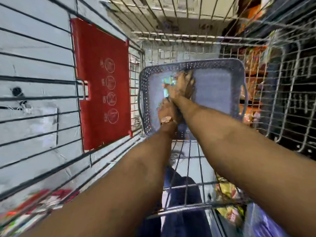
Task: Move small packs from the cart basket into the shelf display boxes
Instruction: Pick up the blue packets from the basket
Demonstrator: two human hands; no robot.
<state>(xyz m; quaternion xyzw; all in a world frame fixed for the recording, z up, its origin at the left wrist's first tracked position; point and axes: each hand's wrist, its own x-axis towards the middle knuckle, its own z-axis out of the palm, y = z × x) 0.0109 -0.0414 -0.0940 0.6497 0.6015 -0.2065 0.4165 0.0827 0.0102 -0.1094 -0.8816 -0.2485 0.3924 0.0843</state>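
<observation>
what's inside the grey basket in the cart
Both hands reach into the grey basket: the right hand rests over blurred blue-green small packs, the left hand sits nearer. The rest of the floor looks bare. Anything under the hands is covered.

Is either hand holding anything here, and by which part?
Right hand lies on blurred small packs in the grey basket; grip point unclear. Left hand unclear.
</observation>
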